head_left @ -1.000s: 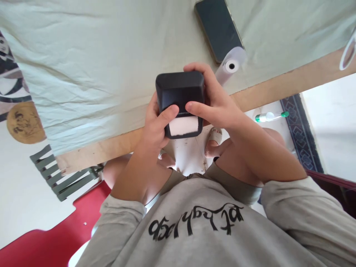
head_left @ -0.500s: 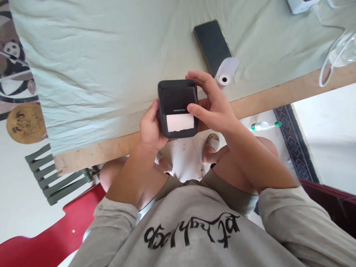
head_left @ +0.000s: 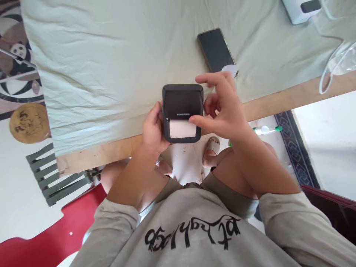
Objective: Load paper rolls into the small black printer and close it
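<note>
A small black label printer [head_left: 182, 104] with a white paper strip [head_left: 183, 129] sticking out of its near end is held over the table's near edge. My left hand [head_left: 152, 128] grips its left side. My right hand [head_left: 222, 107] is at its right side, thumb resting on the lid just above the paper, the other fingers spread and lifted off the case. A white paper roll [head_left: 229, 69] lies behind my right hand, mostly hidden, next to a dark phone [head_left: 215, 50].
A pale green cloth [head_left: 111, 66] covers the table, with its wooden edge [head_left: 111, 150] showing. A white device [head_left: 302, 9] and clear plastic [head_left: 338, 63] sit at the far right. Below are my knees, a red seat [head_left: 50, 237], a slatted chair [head_left: 52, 178] and a green-capped tube [head_left: 267, 129].
My left thumb has come off the printer's lid and the hand now holds the side only. My right fingers have lifted off the case. The printer sits a little farther away.
</note>
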`<state>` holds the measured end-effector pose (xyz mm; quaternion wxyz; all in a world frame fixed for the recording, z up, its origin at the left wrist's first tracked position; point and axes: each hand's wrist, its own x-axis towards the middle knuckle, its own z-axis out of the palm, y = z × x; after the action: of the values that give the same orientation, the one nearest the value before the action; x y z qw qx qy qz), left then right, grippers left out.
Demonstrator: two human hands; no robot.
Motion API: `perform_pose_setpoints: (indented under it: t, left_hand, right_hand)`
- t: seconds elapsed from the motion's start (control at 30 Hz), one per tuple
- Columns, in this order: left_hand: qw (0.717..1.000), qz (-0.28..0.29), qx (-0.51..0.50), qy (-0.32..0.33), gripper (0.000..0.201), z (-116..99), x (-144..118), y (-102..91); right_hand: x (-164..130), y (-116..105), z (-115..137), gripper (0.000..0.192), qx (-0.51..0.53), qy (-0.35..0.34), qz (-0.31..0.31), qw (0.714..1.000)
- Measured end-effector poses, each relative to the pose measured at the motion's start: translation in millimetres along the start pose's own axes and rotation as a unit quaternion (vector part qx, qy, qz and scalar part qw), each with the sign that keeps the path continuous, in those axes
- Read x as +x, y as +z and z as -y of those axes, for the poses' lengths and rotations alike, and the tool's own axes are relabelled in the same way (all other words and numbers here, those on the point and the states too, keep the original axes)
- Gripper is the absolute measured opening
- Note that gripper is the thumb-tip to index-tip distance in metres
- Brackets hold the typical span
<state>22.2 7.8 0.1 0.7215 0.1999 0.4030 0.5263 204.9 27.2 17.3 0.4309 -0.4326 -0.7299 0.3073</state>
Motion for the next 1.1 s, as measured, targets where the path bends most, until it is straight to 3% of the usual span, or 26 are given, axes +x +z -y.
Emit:
perform_pose_setpoints:
  t: [0.1, 0.17, 0.3, 0.37, 0.43, 0.5, 0.63, 0.8, 0.97, 1.03, 1.1]
  left_hand:
    - [0.999, 0.044, 0.013, 0.025, 0.031, 1, -1, -3.0]
    - [0.996, 0.073, 0.035, 0.033, 0.024, 3, 0, -7.0]
    - [0.996, 0.08, 0.036, 0.034, 0.023, 5, 2, -12.0]
    - [0.996, 0.076, 0.035, 0.035, 0.024, 5, 2, -11.8]
    - [0.995, 0.081, 0.041, 0.046, 0.025, 5, 1, -10.8]
    - [0.993, 0.091, 0.048, 0.056, 0.025, 6, 0, -9.8]
    - [0.992, 0.108, 0.049, 0.051, 0.023, 6, -2, -9.5]
    - [0.991, 0.106, 0.057, 0.051, 0.023, 5, -1, -9.3]
    - [0.992, 0.106, 0.056, 0.038, 0.021, 4, -1, -8.7]
    - [0.992, 0.106, 0.061, 0.035, 0.021, 4, -1, -8.8]
    - [0.991, 0.106, 0.069, 0.033, 0.025, 4, -1, -8.9]
  right_hand:
    - [4, 3, 4, 0.043, -0.016, -0.004, -0.122, 0.992]
    - [8, 5, 4, 0.04, 0.009, -0.004, -0.179, 0.984]
    - [13, 4, 4, 0.039, 0.005, -0.065, -0.218, 0.974]
    - [11, 2, 9, 0.028, -0.107, -0.079, -0.161, 0.978]
    - [8, 1, 18, 0.013, -0.244, -0.066, -0.056, 0.966]
    - [5, 0, 28, 0.015, -0.342, -0.035, 0.042, 0.938]
    - [4, -4, 43, 0.019, -0.415, 0.034, 0.16, 0.895]
    - [7, -9, 48, 0.036, -0.418, 0.065, 0.173, 0.889]
    - [12, -10, 50, 0.029, -0.404, 0.078, 0.227, 0.883]
    - [13, -9, 49, 0.031, -0.405, 0.083, 0.222, 0.883]
    - [12, -10, 48, 0.037, -0.377, 0.082, 0.2, 0.9]
